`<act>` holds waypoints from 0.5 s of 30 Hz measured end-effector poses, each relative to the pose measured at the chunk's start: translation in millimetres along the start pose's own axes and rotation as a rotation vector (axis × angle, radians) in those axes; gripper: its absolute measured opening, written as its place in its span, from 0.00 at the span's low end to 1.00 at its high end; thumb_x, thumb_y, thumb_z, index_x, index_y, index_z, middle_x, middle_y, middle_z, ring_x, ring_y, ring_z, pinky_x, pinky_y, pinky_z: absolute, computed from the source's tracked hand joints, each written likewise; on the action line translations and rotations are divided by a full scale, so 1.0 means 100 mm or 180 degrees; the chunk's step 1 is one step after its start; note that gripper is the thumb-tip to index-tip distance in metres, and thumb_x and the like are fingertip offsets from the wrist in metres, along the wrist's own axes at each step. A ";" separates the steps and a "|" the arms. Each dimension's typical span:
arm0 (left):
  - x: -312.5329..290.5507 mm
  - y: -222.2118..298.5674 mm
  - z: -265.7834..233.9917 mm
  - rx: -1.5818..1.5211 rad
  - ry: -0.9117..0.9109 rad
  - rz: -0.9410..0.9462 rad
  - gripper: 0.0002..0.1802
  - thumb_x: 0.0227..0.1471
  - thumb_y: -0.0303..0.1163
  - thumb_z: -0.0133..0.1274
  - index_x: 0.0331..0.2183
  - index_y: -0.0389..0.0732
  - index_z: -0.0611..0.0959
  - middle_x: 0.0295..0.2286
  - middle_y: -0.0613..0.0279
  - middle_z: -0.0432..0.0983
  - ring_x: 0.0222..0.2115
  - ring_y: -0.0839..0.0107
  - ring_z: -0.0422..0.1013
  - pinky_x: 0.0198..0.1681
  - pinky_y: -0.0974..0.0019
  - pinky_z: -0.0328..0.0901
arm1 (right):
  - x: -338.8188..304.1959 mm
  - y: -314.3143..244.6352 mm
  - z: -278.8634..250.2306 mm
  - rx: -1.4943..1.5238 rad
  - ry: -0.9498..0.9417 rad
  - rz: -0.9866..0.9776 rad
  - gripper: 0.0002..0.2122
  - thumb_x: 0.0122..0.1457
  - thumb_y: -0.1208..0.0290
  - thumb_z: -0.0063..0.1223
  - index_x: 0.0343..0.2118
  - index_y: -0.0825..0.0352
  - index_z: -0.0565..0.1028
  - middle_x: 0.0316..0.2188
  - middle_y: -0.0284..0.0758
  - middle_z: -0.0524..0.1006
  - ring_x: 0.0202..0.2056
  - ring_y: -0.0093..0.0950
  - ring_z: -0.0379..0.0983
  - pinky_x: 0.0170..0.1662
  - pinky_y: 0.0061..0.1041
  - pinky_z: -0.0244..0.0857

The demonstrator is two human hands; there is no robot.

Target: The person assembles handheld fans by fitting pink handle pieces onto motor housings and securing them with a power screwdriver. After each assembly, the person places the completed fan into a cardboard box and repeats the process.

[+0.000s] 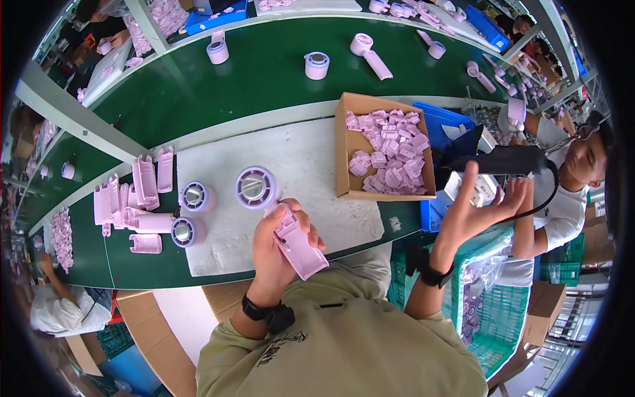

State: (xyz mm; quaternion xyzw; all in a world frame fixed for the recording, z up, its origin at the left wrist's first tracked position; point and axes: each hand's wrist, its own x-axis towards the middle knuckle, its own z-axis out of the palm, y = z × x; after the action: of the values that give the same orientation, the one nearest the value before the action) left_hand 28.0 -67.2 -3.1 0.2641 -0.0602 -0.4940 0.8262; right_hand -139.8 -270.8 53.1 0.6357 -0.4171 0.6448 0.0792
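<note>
My left hand (281,231) is wrapped round the handle of a pink handheld fan (304,255), above the front of the white work mat (284,145). The fan's round head with a lilac ring (258,187) points away from me, and its handle shows a hollow inner side. My right hand (475,215) is raised on the right with its fingers spread and nothing gripped. Just beyond it is a black electric screwdriver (499,161) with a cable; one fingertip overlaps it, and I cannot tell whether they touch. Two round fan heads (196,196) lie on the mat's left edge.
Pink handle shells (135,205) are piled left of the mat. A cardboard box (342,152) of small pink parts stands right, beside a blue bin (433,119). Fan parts (317,65) lie on the green conveyor (264,79). A green crate (499,331) and a co-worker (562,165) are at right.
</note>
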 end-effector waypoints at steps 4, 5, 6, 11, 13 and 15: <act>-0.01 -0.01 0.03 -0.0356 0.0089 -0.0623 0.18 0.59 0.44 0.39 0.39 0.39 0.73 0.19 0.61 0.66 0.14 0.69 0.64 0.19 0.64 0.64 | 0.28 0.20 0.24 0.1243 -0.0443 0.1085 0.25 0.55 0.74 0.58 0.54 0.72 0.61 0.36 0.37 0.71 0.35 0.24 0.68 0.41 0.23 0.64; -0.01 -0.03 0.04 -0.0354 0.0076 -0.0781 0.19 0.59 0.45 0.38 0.39 0.39 0.73 0.18 0.63 0.64 0.12 0.71 0.61 0.17 0.65 0.62 | 0.30 0.24 0.20 0.1448 -0.0676 0.1526 0.19 0.56 0.76 0.56 0.50 0.71 0.65 0.27 0.33 0.72 0.28 0.22 0.69 0.36 0.20 0.65; -0.02 -0.06 0.06 -0.0371 0.0064 -0.0864 0.19 0.59 0.45 0.38 0.39 0.39 0.73 0.18 0.63 0.64 0.12 0.71 0.61 0.17 0.65 0.62 | 0.31 0.26 0.13 0.1364 -0.0658 0.1524 0.19 0.56 0.76 0.56 0.50 0.71 0.65 0.27 0.33 0.72 0.28 0.22 0.69 0.36 0.20 0.65; -0.12 -0.09 -0.07 -0.0008 0.0169 -0.0982 0.20 0.59 0.45 0.37 0.38 0.38 0.74 0.17 0.63 0.64 0.11 0.74 0.58 0.14 0.68 0.57 | 0.28 0.34 -0.38 0.2513 0.0337 0.0903 0.09 0.57 0.77 0.52 0.40 0.67 0.68 0.16 0.27 0.64 0.18 0.18 0.62 0.27 0.19 0.61; -0.10 -0.14 -0.12 0.0197 0.0285 -0.1001 0.21 0.59 0.45 0.37 0.38 0.37 0.74 0.17 0.63 0.63 0.11 0.74 0.58 0.14 0.68 0.57 | 0.30 0.42 -0.54 0.2883 0.0293 0.0845 0.07 0.57 0.79 0.51 0.38 0.66 0.68 0.15 0.27 0.61 0.16 0.17 0.58 0.23 0.19 0.58; -0.10 -0.21 -0.08 0.0241 0.0239 -0.1057 0.21 0.59 0.45 0.37 0.39 0.36 0.74 0.17 0.63 0.64 0.11 0.74 0.58 0.14 0.68 0.57 | 0.30 0.47 -0.51 0.2568 0.0277 0.0922 0.07 0.58 0.78 0.50 0.38 0.66 0.68 0.15 0.26 0.61 0.15 0.17 0.57 0.22 0.19 0.56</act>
State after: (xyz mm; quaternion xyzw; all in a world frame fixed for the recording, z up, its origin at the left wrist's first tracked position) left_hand 9.8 -63.2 -18.9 0.3196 -0.0034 -0.6109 0.7243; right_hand -213.4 -280.6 67.0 0.5228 -0.2127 0.7869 -0.2495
